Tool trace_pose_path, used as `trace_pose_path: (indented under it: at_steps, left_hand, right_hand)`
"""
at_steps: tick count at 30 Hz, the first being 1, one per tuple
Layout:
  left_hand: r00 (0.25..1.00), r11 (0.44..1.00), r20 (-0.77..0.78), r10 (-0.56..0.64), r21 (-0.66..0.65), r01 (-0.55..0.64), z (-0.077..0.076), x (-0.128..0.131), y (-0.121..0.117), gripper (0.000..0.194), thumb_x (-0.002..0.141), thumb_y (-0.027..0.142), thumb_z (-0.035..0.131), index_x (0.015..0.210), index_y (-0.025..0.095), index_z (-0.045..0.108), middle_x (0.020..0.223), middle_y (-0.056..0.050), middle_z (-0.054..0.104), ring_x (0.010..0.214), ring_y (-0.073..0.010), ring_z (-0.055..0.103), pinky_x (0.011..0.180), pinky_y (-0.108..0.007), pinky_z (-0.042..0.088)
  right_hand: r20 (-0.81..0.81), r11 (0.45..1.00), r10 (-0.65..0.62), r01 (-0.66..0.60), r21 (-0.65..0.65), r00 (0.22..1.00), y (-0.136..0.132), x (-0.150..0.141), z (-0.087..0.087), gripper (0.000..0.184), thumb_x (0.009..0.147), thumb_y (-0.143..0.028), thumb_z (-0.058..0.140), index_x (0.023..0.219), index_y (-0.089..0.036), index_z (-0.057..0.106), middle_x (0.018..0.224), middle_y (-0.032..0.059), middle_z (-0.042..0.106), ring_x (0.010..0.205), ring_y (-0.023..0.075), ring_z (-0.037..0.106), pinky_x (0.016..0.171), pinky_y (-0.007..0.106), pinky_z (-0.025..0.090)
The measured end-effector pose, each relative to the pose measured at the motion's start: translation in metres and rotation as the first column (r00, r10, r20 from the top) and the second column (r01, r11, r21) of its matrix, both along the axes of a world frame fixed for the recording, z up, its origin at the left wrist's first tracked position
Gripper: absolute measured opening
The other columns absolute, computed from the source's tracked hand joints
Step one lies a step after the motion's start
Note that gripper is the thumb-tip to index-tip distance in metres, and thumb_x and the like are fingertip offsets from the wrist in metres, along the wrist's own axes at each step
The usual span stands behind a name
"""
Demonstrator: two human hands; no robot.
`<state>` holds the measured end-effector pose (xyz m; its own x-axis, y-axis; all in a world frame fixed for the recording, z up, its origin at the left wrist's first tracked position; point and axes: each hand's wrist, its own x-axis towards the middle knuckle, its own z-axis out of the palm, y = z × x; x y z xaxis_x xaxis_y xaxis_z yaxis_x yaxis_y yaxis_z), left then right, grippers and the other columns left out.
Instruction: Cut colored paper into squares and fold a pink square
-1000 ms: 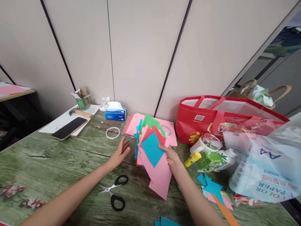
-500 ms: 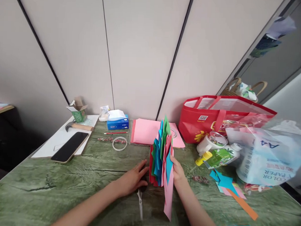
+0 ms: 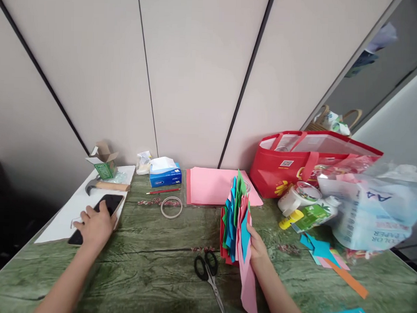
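Note:
My left hand (image 3: 97, 225) lies over the black smartphone (image 3: 111, 203) at the left, its fingers spread across the screen. Under the phone is a white sheet (image 3: 61, 217). With fingers and thumb closed, my right hand (image 3: 258, 249) grips the right side of a colourful paper booklet (image 3: 231, 230) standing upright on the table. Its pages fan out in red, green, blue and pink, and a long pink strip (image 3: 248, 290) hangs down at the front. Just left of the booklet lie black-handled scissors (image 3: 210, 277), their blades pointing toward me.
A hammer (image 3: 113, 186), an open small box (image 3: 104, 164), a blue tissue box (image 3: 166, 175), a pencil (image 3: 163, 191) and a tape roll (image 3: 171, 207) lie left and back. Pink paper (image 3: 210, 186) rests behind the booklet. Right stand a red bag (image 3: 273, 168), a glue stick (image 3: 291, 219) and blue paper scraps (image 3: 319, 251).
My left hand has moved from beside the scissors over to the phone at the left. The scissors now show fully. My right hand still holds the booklet; the view has shifted slightly.

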<state>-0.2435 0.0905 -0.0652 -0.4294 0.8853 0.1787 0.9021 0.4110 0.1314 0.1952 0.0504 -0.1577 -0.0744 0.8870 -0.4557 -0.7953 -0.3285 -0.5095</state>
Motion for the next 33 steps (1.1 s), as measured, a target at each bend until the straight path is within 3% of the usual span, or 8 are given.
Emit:
trace_pose_path:
  at_steps: [8, 13, 16, 18, 21, 23, 26, 33]
  left_hand:
    - [0.995, 0.999, -0.087, 0.042, 0.011, -0.041, -0.011, -0.016, 0.012, 0.071, 0.076, 0.051, 0.044, 0.132, 0.010, 0.028, 0.104, -0.026, 0.051, 0.095, -0.0430, 0.052, 0.073, -0.045, 0.037]
    - [0.985, 0.974, 0.169, -0.037, 0.227, -0.002, -0.016, -0.015, 0.012, 0.077, 0.066, 0.035, 0.060, 0.130, 0.005, 0.031, 0.123, -0.032, 0.041, 0.115, -0.0539, 0.029, 0.085, -0.063, 0.023]
    - [0.784, 0.762, 0.240, -0.572, 0.510, 0.400, -0.017, 0.027, -0.004, 0.061, 0.069, 0.031, 0.058, 0.127, 0.026, 0.041, 0.140, -0.012, 0.031, 0.129, -0.0442, 0.006, 0.100, -0.057, 0.010]
    - [0.441, 0.515, 0.267, -0.857, 0.407, 0.754, -0.017, 0.072, -0.026, 0.060, 0.070, 0.028, 0.059, 0.127, 0.030, 0.041, 0.141, -0.007, 0.033, 0.129, -0.0388, 0.020, 0.106, -0.050, 0.010]
    - [0.086, 0.127, 0.275, -0.958, 0.134, 0.983, -0.018, 0.138, -0.066, 0.064, 0.074, 0.028, 0.059, 0.132, 0.033, 0.034, 0.146, -0.005, 0.022, 0.132, -0.0333, 0.014, 0.104, -0.057, 0.010]
    - [0.026, 0.035, 0.233, -0.972, 0.036, 0.999, -0.024, 0.168, -0.086, 0.063, 0.073, 0.029, 0.062, 0.130, 0.032, 0.036, 0.144, -0.006, 0.028, 0.132, -0.0316, 0.014, 0.102, -0.060, 0.014]
    - [0.119, 0.123, 0.142, -0.983, 0.017, 0.992, -0.039, 0.188, -0.095, 0.043, 0.076, 0.025, 0.058, 0.118, 0.029, 0.051, 0.137, -0.008, 0.040, 0.130, -0.0308, 0.023, 0.100, -0.057, 0.024]
    - [0.635, 0.650, 0.148, -0.759, 0.234, 0.723, -0.053, 0.191, -0.075, 0.028, 0.079, 0.016, 0.049, 0.103, 0.021, 0.062, 0.120, -0.013, 0.053, 0.113, -0.0301, 0.044, 0.093, -0.050, 0.036]
  right_hand:
    - [-0.012, 1.000, -0.007, 0.007, 0.012, 1.000, 0.002, -0.002, -0.004, 0.012, 0.066, -0.016, 0.067, 0.077, -0.013, 0.066, 0.071, 0.0068, 0.072, 0.063, 0.0222, 0.069, 0.073, 0.037, 0.055]
    - [-0.017, 0.999, -0.028, 0.029, 0.027, 0.999, 0.004, -0.005, -0.001, 0.015, 0.064, -0.018, 0.070, 0.077, -0.013, 0.066, 0.069, 0.0068, 0.072, 0.062, 0.0229, 0.069, 0.076, 0.040, 0.053]
    - [-0.020, 0.998, -0.048, 0.049, 0.037, 0.999, 0.004, -0.007, 0.000, 0.015, 0.064, -0.018, 0.069, 0.078, -0.014, 0.065, 0.070, 0.0063, 0.072, 0.064, 0.0230, 0.069, 0.077, 0.040, 0.053]
    - [-0.020, 0.997, -0.063, 0.064, 0.044, 0.998, 0.004, -0.008, 0.000, 0.015, 0.066, -0.020, 0.067, 0.079, -0.014, 0.065, 0.070, 0.0060, 0.072, 0.065, 0.0229, 0.069, 0.075, 0.040, 0.053]
    - [-0.016, 0.995, -0.084, 0.084, 0.053, 0.996, 0.003, -0.010, 0.002, 0.013, 0.068, -0.022, 0.066, 0.079, -0.015, 0.064, 0.069, 0.0056, 0.072, 0.062, 0.0219, 0.069, 0.071, 0.038, 0.055]
    - [-0.010, 0.994, -0.090, 0.090, 0.059, 0.996, 0.004, -0.012, 0.004, 0.014, 0.069, -0.022, 0.065, 0.081, -0.015, 0.064, 0.068, 0.0046, 0.072, 0.060, 0.0212, 0.069, 0.068, 0.036, 0.056]
    - [0.001, 0.994, -0.088, 0.088, 0.065, 0.996, 0.004, -0.012, 0.007, 0.016, 0.069, -0.022, 0.064, 0.083, -0.016, 0.064, 0.067, 0.0032, 0.072, 0.060, 0.0205, 0.069, 0.068, 0.035, 0.057]
    - [0.017, 0.997, -0.039, 0.037, 0.070, 0.999, 0.005, -0.008, 0.014, 0.019, 0.069, -0.024, 0.062, 0.086, -0.017, 0.062, 0.072, 0.0022, 0.072, 0.066, 0.0193, 0.069, 0.068, 0.034, 0.056]
